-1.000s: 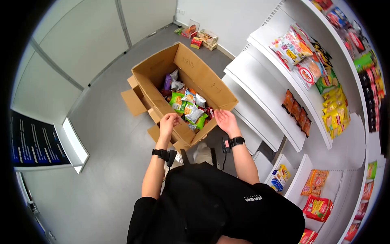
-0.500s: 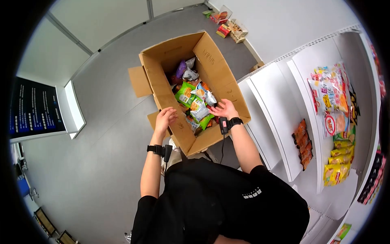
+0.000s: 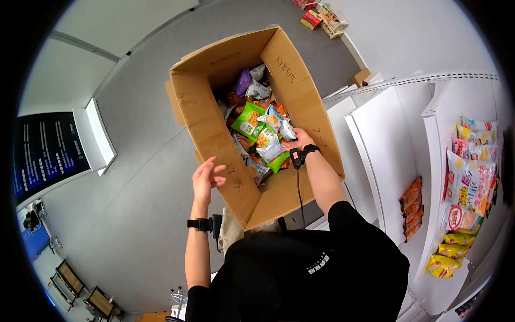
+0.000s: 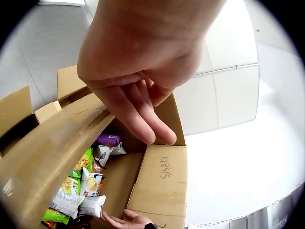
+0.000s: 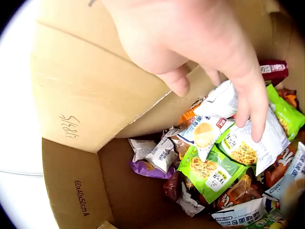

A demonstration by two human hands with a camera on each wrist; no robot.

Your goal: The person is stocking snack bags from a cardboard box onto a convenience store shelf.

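Observation:
A large open cardboard box (image 3: 201, 102) holds a heap of snack bags. My right hand (image 3: 298, 140) reaches inside it, fingers extended and pointing down over the bags in the right wrist view. Its fingertips overlap a silver-backed bag (image 5: 269, 138) beside green noodle-picture bags (image 5: 205, 169) and a white-and-blue bag with a round bun picture (image 5: 205, 133). Outside the box's left wall, my left hand (image 3: 205, 180) hovers with loosely bent fingers, holding nothing. A purple bag (image 3: 243, 81) lies at the heap's far end.
White shelves (image 3: 375, 145) stand to the right, bearing orange-brown packs (image 3: 412, 209), yellow bags (image 3: 445, 263) and larger bags (image 3: 472, 177). Small boxes (image 3: 330, 21) sit on the floor by the far wall. A dark screen (image 3: 48, 155) is at the left.
My right hand has moved from the box's near right rim down into the box over the bags. The left hand has shifted slightly left and down. The head view has turned and come closer.

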